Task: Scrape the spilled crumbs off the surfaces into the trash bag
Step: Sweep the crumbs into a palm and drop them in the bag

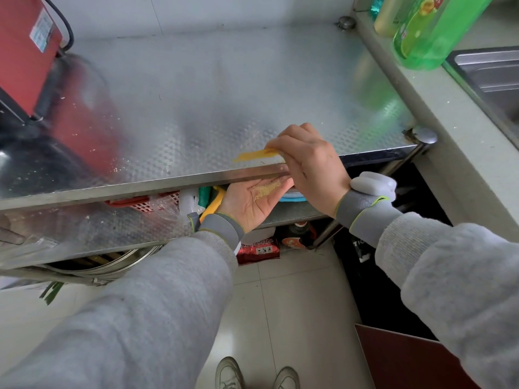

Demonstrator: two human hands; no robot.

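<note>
My right hand (pixel 311 167) grips a thin yellow scraper (pixel 254 154) whose blade lies flat on the embossed steel shelf top (pixel 224 94), close to its front edge. My left hand (pixel 252 202) is held palm up just below that edge, fingers apart, with a small pile of pale yellow crumbs (pixel 266 188) resting in the palm. More crumbs (pixel 92 151) are scattered over the left part of the shelf top. No trash bag can be made out.
A red appliance (pixel 25 51) with a black cord stands at the back left. Green and yellowish bottles (pixel 429 29) sit on the counter at the right beside a steel sink (pixel 494 80). The lower shelf holds a red basket (pixel 151 203), bags and packets.
</note>
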